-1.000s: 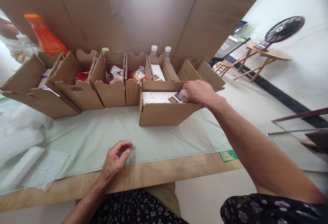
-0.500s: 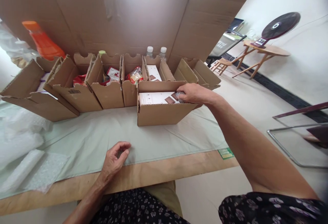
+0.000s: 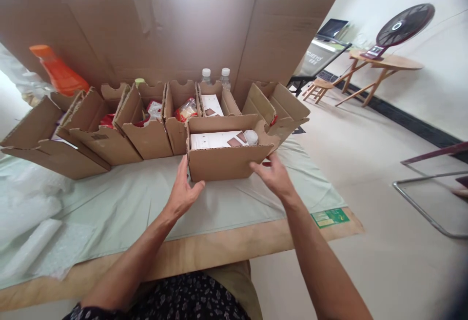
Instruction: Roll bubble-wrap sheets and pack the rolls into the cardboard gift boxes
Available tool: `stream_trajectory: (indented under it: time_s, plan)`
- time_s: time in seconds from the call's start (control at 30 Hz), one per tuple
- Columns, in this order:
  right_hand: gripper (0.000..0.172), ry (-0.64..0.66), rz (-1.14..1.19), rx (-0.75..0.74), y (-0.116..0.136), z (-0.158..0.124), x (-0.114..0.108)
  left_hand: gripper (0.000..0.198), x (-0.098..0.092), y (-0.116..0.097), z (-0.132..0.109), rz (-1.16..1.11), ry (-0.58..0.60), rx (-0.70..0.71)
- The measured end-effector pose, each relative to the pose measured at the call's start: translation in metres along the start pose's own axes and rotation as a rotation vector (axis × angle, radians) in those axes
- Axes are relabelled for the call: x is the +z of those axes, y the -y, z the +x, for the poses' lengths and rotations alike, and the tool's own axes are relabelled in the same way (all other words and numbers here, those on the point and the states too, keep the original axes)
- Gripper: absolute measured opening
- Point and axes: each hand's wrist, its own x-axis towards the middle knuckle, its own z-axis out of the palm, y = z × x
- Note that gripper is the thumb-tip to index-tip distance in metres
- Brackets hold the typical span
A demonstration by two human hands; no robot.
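A cardboard bin [image 3: 230, 164] stands crosswise on the cloth in front of me. Inside it lie a white carton [image 3: 215, 139] with brown squares and a whitish, round-ended item [image 3: 251, 137] whose kind I cannot tell. My left hand [image 3: 185, 188] is at the bin's left end, fingers stretched up along the side and thumb spread near the lower front edge. Around the right end is my right hand [image 3: 275, 176], open, its thumb by the front face and its other fingers partly hidden behind the corner. Whether either hand presses on the bin cannot be told.
Behind is a row of cardboard bins [image 3: 149, 137] with red packets and another white carton [image 3: 212, 104]. An orange bottle [image 3: 60, 71] and a tall cardboard panel [image 3: 197, 27] stand farther back. Bubble wrap [image 3: 32, 247] lies left; a fan [image 3: 404, 27] sits on a small table.
My right hand has let go of the clear item in the bin and moved down to the bin's right end. My left hand has risen from the cloth to the left end.
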Motion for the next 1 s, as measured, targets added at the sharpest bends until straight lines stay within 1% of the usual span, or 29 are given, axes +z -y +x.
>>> stream_trajectory:
  time_s: [0.07,0.13,0.2,0.27,0.33,0.37,0.43,0.47,0.53,0.57,0.6,0.63,0.7,0.77,0.83,0.87,0.9,0.93,1.0]
  plan:
    - [0.066,0.022,0.047,0.039,-0.005,-0.002,0.018,0.085,0.011,-0.001,0.007,-0.098,0.001,-0.002]
    - [0.061,-0.009,0.071,0.066,-0.004,-0.008,0.025,0.081,0.016,-0.004,0.005,-0.148,-0.014,-0.010]
    - [0.055,-0.032,0.064,0.069,-0.001,-0.019,0.022,0.079,0.016,-0.006,-0.004,-0.148,-0.012,-0.030]
    - [0.049,-0.055,0.052,0.058,0.005,-0.037,0.014,0.076,0.011,-0.006,-0.021,-0.125,-0.001,-0.054]
    - [0.046,-0.090,0.057,0.051,0.013,-0.060,0.010,0.071,0.001,-0.004,-0.042,-0.091,0.005,-0.070]
    - [0.046,-0.105,0.072,0.047,0.018,-0.071,0.010,0.067,-0.008,-0.002,-0.053,-0.075,-0.002,-0.073]
    - [0.046,-0.105,0.117,0.038,0.033,-0.091,0.019,0.060,-0.030,0.000,-0.073,-0.048,-0.048,-0.071]
    - [0.047,-0.082,0.145,0.026,0.042,-0.098,0.028,0.059,-0.043,0.000,-0.080,-0.043,-0.089,-0.062]
    - [0.051,0.005,0.216,-0.014,0.060,-0.105,0.046,0.063,-0.067,-0.003,-0.089,-0.040,-0.187,-0.023]
    - [0.054,0.055,0.258,-0.040,0.067,-0.105,0.054,0.066,-0.075,-0.005,-0.090,-0.043,-0.240,0.008]
    - [0.056,0.091,0.301,-0.063,0.073,-0.103,0.060,0.070,-0.079,-0.008,-0.089,-0.053,-0.286,0.040]
    - [0.058,0.104,0.339,-0.076,0.076,-0.102,0.064,0.072,-0.078,-0.011,-0.088,-0.071,-0.320,0.067]
    - [0.056,0.052,0.371,-0.067,0.074,-0.100,0.061,0.075,-0.066,-0.013,-0.084,-0.129,-0.327,0.100]
    - [0.054,-0.070,0.347,-0.036,0.067,-0.102,0.051,0.076,-0.048,-0.012,-0.081,-0.188,-0.249,0.111]
    - [0.056,-0.160,0.306,-0.024,0.063,-0.109,0.044,0.077,-0.038,-0.008,-0.083,-0.212,-0.166,0.125]
    - [0.057,-0.172,0.291,-0.028,0.064,-0.111,0.043,0.077,-0.039,-0.005,-0.084,-0.211,-0.148,0.130]
    - [0.057,-0.159,0.278,-0.039,0.068,-0.113,0.046,0.078,-0.044,-0.003,-0.086,-0.204,-0.153,0.134]
    - [0.055,-0.125,0.270,-0.056,0.074,-0.113,0.051,0.079,-0.052,-0.001,-0.087,-0.193,-0.178,0.138]
    - [0.054,-0.035,0.270,-0.100,0.087,-0.105,0.063,0.078,-0.069,0.000,-0.086,-0.162,-0.265,0.157]
